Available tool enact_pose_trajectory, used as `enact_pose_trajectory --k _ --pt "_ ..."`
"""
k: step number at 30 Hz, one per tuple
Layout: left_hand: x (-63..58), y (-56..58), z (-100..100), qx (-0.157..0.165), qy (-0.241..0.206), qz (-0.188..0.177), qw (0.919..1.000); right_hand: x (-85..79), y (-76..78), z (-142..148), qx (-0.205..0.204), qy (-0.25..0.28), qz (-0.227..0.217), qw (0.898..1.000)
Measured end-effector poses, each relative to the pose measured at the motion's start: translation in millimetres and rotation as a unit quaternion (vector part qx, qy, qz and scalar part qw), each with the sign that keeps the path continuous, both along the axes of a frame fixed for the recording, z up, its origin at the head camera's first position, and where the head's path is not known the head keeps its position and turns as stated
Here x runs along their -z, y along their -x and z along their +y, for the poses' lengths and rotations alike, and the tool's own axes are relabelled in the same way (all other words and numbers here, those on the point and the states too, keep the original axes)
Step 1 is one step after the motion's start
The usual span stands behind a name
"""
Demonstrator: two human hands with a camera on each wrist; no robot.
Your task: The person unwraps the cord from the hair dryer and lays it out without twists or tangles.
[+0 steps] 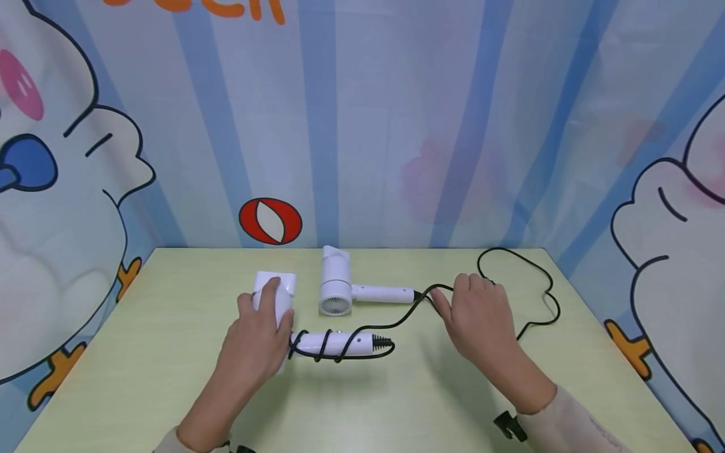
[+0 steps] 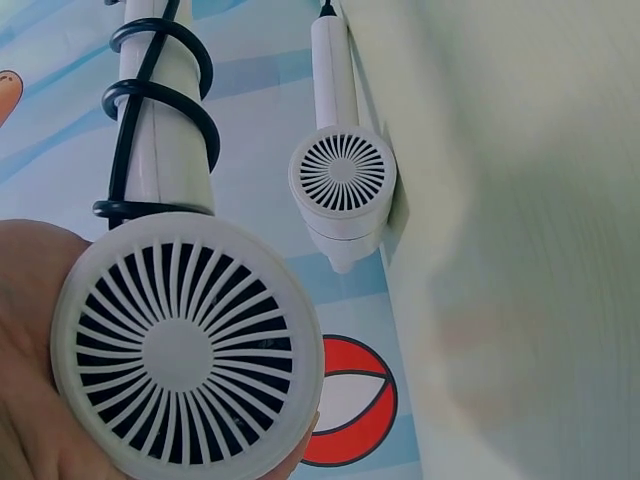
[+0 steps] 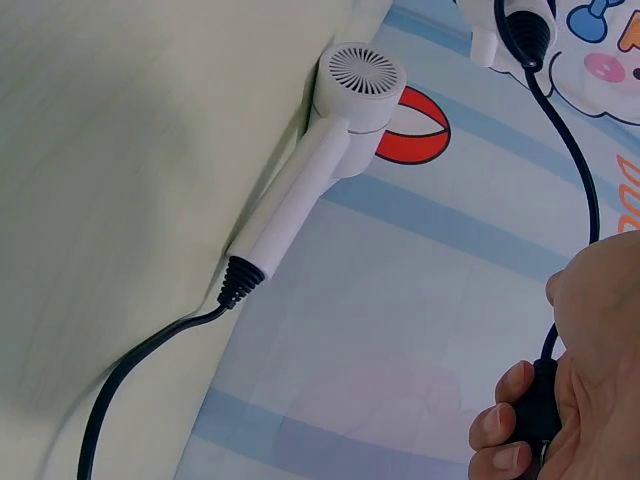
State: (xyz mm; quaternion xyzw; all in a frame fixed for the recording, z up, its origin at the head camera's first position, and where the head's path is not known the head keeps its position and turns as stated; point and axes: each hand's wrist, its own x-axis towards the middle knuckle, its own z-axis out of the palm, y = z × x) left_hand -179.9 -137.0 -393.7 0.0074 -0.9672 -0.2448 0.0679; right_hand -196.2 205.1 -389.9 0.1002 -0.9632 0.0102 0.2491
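My left hand (image 1: 253,345) grips the body of a white hair dryer (image 1: 340,344) above the table, its handle pointing right. The dryer's round vented end (image 2: 178,350) faces the left wrist camera. Its black cord (image 1: 323,345) winds round the handle in several turns, then stretches up and right to my right hand (image 1: 483,318). There the curled fingers hold the cord's black plug (image 3: 538,405), best seen in the right wrist view. Just beyond lies a second white hair dryer (image 1: 336,281), its handle also towards the right, touched by neither hand.
The second dryer's black cord (image 1: 557,308) runs loose in a loop over the right part of the pale table (image 1: 187,296). A printed curtain (image 1: 374,126) stands along the table's back, with cartoon figures at both sides.
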Motion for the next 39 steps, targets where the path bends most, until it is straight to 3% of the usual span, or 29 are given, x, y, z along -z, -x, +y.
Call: enact_pose_trajectory --k 7,19,32,39 --pt "1.7 1.9 -0.9 0.003 0.002 0.004 1.0 -7.5 -6.8 -4.4 -0.013 0.024 -0.002 1.0" --pt "5.2 6.5 -2.6 0.0 0.008 -0.004 1.0 -17.8 -31.5 -15.3 -0.049 0.024 0.023 0.998" --pt "5.7 8.4 -5.5 -0.006 0.009 0.003 0.9999 -15.6 -46.5 -20.1 -0.075 0.015 0.062 0.995" --pt "4.2 8.4 -5.4 -0.012 0.01 0.003 0.9999 -14.2 -55.6 -22.0 -0.073 0.0 0.051 0.996"
